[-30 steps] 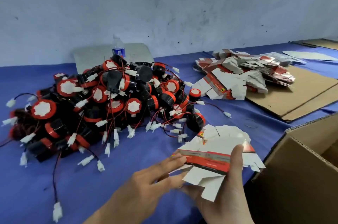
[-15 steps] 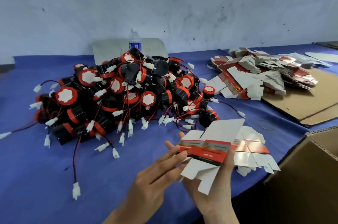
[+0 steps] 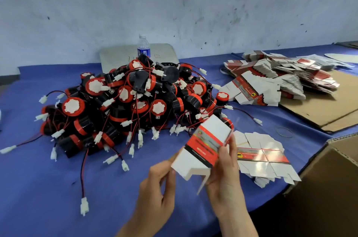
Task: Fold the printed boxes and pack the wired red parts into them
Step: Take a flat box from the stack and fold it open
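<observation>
Popped from flat to a half-open sleeve, the printed box (image 3: 207,145) sits tilted toward me so I can reach its flaps. My right hand (image 3: 224,184) clamps it, thumb in front, fingers behind. My left hand (image 3: 157,188) pinches its lower corner, with the wired red parts (image 3: 131,105) heaped just beyond.

No wording is legible. The red band on the part-folded white and red printed carton (image 3: 205,145) carries blurred print lines. The flat carton blank (image 3: 261,156) beside it shows a black animal emblem on yellow with unreadable lettering. The blue label on the clear plastic bottle (image 3: 143,47) is unreadable.
</observation>
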Demonstrator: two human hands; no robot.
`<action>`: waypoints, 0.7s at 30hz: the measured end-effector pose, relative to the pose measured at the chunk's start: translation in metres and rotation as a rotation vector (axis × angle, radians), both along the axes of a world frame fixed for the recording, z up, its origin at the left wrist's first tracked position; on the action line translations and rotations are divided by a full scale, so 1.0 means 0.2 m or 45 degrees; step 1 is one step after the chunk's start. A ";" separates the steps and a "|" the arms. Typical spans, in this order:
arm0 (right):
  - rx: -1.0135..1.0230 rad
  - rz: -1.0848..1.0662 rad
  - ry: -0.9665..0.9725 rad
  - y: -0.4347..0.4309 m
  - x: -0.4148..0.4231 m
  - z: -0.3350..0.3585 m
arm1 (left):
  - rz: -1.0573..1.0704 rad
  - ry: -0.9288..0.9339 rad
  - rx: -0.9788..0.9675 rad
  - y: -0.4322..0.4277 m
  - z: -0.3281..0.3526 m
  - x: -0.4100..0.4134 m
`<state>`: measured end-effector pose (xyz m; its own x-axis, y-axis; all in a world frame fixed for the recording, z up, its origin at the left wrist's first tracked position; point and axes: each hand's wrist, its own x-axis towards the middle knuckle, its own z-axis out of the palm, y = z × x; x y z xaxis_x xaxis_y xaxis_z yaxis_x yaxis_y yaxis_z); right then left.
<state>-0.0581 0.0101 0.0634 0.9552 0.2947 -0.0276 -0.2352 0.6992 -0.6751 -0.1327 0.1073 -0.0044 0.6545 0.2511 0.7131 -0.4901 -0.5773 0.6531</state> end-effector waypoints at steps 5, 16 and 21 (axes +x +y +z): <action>-0.311 -0.201 0.006 -0.09 0.03 -0.21 | -0.259 0.201 -1.083 0.03 0.08 0.00; -0.383 0.263 0.222 -0.10 0.05 -0.20 | -0.479 0.545 -0.360 0.17 0.26 0.07; -0.218 0.465 0.256 -0.05 -0.04 -0.17 | -0.365 0.414 0.207 0.15 0.20 0.03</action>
